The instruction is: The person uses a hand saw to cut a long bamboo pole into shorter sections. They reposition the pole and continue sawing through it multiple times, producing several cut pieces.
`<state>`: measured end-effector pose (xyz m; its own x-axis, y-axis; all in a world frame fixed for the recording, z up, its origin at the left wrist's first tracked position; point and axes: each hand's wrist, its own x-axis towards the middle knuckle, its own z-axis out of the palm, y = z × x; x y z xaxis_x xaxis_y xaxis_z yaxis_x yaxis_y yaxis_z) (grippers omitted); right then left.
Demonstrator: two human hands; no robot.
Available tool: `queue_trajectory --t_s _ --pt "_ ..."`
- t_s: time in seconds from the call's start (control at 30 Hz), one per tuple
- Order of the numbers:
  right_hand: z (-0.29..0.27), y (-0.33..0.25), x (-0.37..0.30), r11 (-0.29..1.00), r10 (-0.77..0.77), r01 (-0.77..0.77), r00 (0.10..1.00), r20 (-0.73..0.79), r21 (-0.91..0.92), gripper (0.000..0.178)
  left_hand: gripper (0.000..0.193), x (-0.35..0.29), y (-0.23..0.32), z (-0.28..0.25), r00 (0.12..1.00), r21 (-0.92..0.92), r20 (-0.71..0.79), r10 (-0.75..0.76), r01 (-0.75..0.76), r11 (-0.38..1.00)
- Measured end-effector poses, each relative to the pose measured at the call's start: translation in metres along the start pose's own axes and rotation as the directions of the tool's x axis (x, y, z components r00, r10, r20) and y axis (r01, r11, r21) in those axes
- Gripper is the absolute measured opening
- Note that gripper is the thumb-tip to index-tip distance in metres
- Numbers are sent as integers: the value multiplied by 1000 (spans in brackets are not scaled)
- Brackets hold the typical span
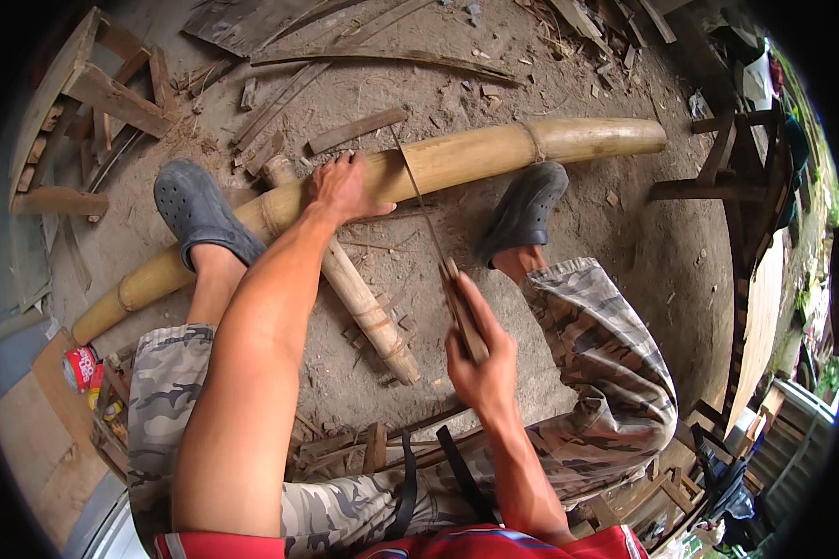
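A long yellow bamboo pole (466,154) lies across the ground in front of me, its left part over a short round piece of wood (368,312). Just left of the saw, my left hand (338,189) grips the pole from above, thumb spread toward the blade. My right hand (483,363) is closed round the wooden handle of a handsaw (426,210). The thin blade runs away from me across the pole and meets it. How deep it sits in the bamboo I cannot tell.
My left clog (200,210) is against the pole; the right clog (527,210) stands on its near side. A wood offcut (357,130) and long strips (382,58) lie beyond. Wooden frames stand left (116,98) and right (718,186). A red can (82,365) lies lower left.
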<state>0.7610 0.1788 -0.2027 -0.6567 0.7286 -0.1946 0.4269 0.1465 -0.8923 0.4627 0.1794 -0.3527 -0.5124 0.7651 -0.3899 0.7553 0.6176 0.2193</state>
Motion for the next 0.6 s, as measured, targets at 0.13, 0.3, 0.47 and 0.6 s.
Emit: queue_trajectory --t_s 0.13,0.3,0.47,0.6 --pt "0 2 0 1000 -28 28 1000 -5 -4 69 117 -1 -5 12 992 41 -119 47 -43 998" --pt "39 34 99 997 -54 60 991 -125 41 64 116 6 20 -8 997 -9 30 70 -70 998" --pt "7 19 -29 995 103 -103 995 7 6 64 121 1 -9 9 997 -42 -25 79 -80 996" --pt "20 24 33 998 -33 36 998 -56 57 63 115 1 -5 21 983 14 -154 97 -96 995"
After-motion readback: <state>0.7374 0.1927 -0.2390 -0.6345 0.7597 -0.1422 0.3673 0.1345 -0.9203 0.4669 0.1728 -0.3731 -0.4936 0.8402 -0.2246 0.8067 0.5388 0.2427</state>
